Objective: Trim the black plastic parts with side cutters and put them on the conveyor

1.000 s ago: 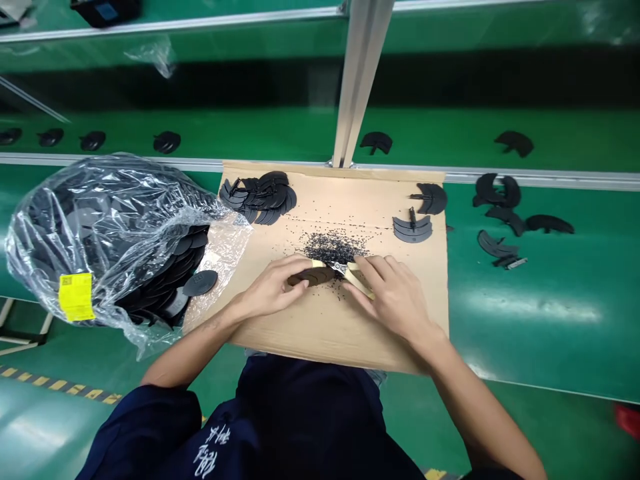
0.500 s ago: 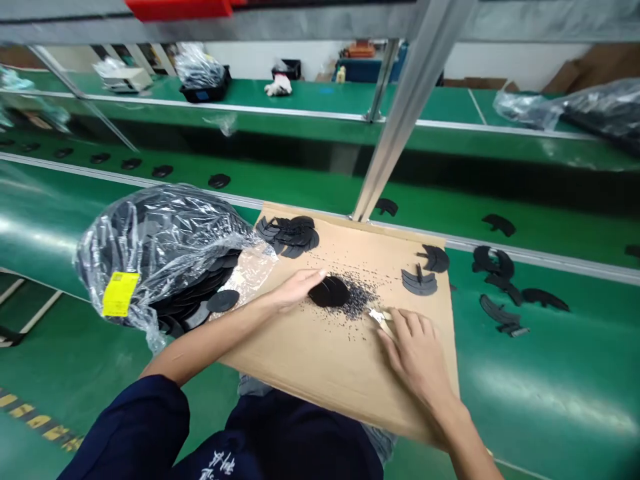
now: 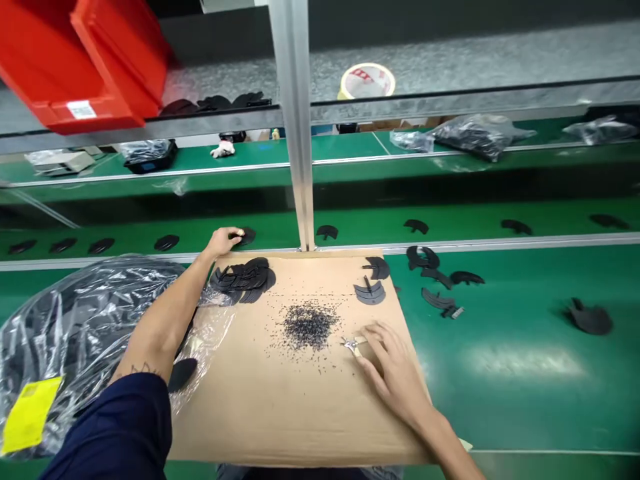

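My left hand [image 3: 224, 240] is stretched out to the green conveyor belt [image 3: 500, 200] beyond the cardboard sheet [image 3: 280, 393], its fingers on a black round disc [image 3: 246, 235]. My right hand [image 3: 395, 373] rests on the cardboard with a small knife [image 3: 353, 345] held under its fingers, blade pointing left. A heap of black shavings [image 3: 307, 325] lies in the cardboard's middle. A fanned stack of black discs [image 3: 245, 280] sits at its far left corner. Trimmed black crescents [image 3: 371, 292] lie at its far right.
A clear plastic bag [image 3: 70, 333] of black discs with a yellow label lies at my left. More black parts [image 3: 435, 280] lie on the green table right of the cardboard. An aluminium post [image 3: 295, 120] rises behind. Red bins [image 3: 85, 60] and a tape roll [image 3: 367, 80] sit overhead.
My left hand has carried the black disc from the shavings heap out onto the conveyor belt. My right hand stayed on the cardboard with the knife. The view has tilted upward.
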